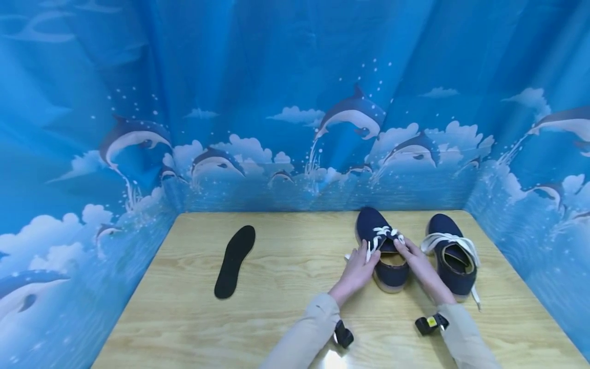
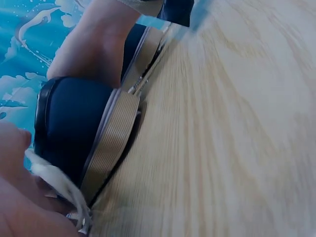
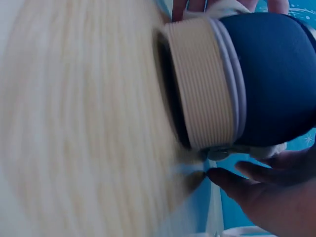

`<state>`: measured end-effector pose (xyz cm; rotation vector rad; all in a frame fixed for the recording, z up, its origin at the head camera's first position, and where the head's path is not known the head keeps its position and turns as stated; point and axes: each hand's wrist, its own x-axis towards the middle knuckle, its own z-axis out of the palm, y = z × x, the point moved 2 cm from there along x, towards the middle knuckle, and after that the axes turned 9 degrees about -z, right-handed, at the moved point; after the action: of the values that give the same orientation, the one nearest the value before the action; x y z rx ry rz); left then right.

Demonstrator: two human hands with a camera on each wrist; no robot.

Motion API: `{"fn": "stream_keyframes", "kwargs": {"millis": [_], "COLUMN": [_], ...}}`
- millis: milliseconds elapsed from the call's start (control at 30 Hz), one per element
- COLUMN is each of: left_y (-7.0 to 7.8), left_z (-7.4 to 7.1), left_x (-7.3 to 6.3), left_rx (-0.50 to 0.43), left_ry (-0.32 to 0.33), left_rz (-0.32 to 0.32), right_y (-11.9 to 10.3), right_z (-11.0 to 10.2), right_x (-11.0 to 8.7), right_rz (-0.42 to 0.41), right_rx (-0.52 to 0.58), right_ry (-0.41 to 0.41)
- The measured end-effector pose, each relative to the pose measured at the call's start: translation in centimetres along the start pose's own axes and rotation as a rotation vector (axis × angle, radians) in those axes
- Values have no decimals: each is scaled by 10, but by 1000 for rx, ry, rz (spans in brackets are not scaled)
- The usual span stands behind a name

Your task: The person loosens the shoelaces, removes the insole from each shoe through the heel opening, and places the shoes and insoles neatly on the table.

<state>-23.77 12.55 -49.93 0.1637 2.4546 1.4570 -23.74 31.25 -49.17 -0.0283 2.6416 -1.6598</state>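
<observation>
A navy canvas shoe [image 1: 394,275] with white laces and a tan insole area showing inside rests on the table, toe pointing away. My left hand [image 1: 357,269] holds its left side near the eyelets, thumb at the opening, a loose white lace [image 2: 54,177] against the fingers. On the opposite side my right hand [image 1: 420,264] holds the shoe's edge near the laces, thumb toward the tongue. In the right wrist view, several fingers [image 3: 229,185] extend beside the shoe's heel [image 3: 276,79]. The shoe hides part of both grips.
A second navy shoe [image 1: 461,277] with loose white laces stands to the right, close to my right hand. A black insole [image 1: 235,261] lies flat on the left of the wooden table [image 1: 184,318]. A blue dolphin-print curtain [image 1: 258,92] surrounds the table's back and sides.
</observation>
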Motion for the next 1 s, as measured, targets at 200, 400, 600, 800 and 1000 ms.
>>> {"fn": "stream_keyframes", "kwargs": {"millis": [200,400,600,800,1000], "left_y": [-2,-1,1,3,7], "left_z": [-9,-21,-31,-37,-40], "left_x": [-4,-7,-12,-21,-32], "left_rx": [-75,-77,-102,-89,14], "left_ry": [91,203,219,207,215], "left_rz": [36,121,145,199,295], "right_y": [-6,-28,-36,-27,-12], "right_z": [-9,-17,-35,-52,-59], "right_x": [-12,-32,-56,-78,-91], "right_rz": [-143,-346,-509,-567,-458], "right_rx": [-196,-380,-591,-750,-847], "right_ry": [131,329,535,599,544]}}
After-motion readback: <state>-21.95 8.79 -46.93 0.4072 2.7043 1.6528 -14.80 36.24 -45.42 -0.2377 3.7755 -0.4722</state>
